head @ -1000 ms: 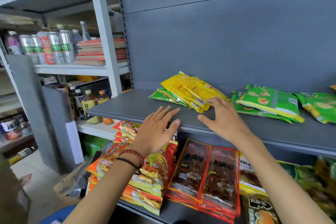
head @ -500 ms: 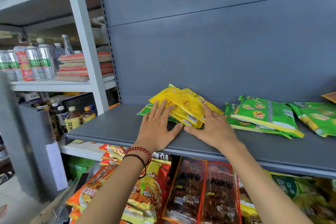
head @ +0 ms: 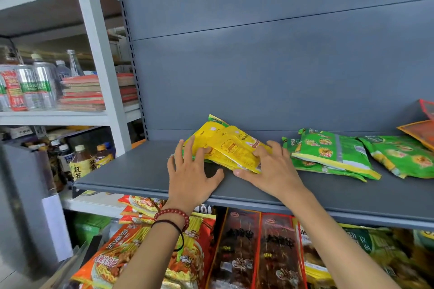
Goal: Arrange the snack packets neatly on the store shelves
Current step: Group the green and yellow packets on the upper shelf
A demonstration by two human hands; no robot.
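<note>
Head view: stack of yellow plastic snack packets (head: pixel 234 150) lies on grey metal shelf (head: pixel 131 171), left hand (head: pixel 190 180) splayed against it, right hand (head: pixel 274 171) pinching its edge; squaring likely wants even inward pressure.

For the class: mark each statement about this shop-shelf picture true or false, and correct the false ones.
1. The left hand and the right hand both touch the pile of yellow plastic snack packets. True.
2. The yellow pile lies on a white shelf beside drink cans. False: it lies on the grey metal shelf.
3. The green plastic snack packets lie to the right of the yellow pile, on the same shelf. True.
4. The red bead bracelet sits on the right wrist. False: it is on the left wrist.
</note>
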